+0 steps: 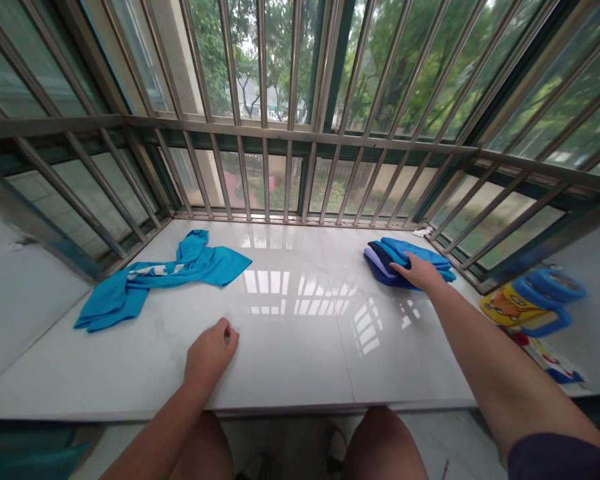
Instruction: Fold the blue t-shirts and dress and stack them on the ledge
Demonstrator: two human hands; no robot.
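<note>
My left hand (213,353) rests on the white windowsill (290,360), its fingers curled into a loose fist with nothing visible inside. Beyond it lies a rumpled bright blue garment (213,263), spread out unevenly and marked with a white print. On the right, my right hand (420,272) is at a stack of folded clothes (380,270) in blue, navy and lilac. The thumb and fingers grip the near side of a folded blue garment (415,250) on top. Some of those fingertips are hidden by the cloth.
Metal window bars (300,140) close off the back and both sides of the sill. A yellow and blue cup (525,303) with a handle stands at the right wall. Near it lies a colourful item (555,363). My knees are at the front edge.
</note>
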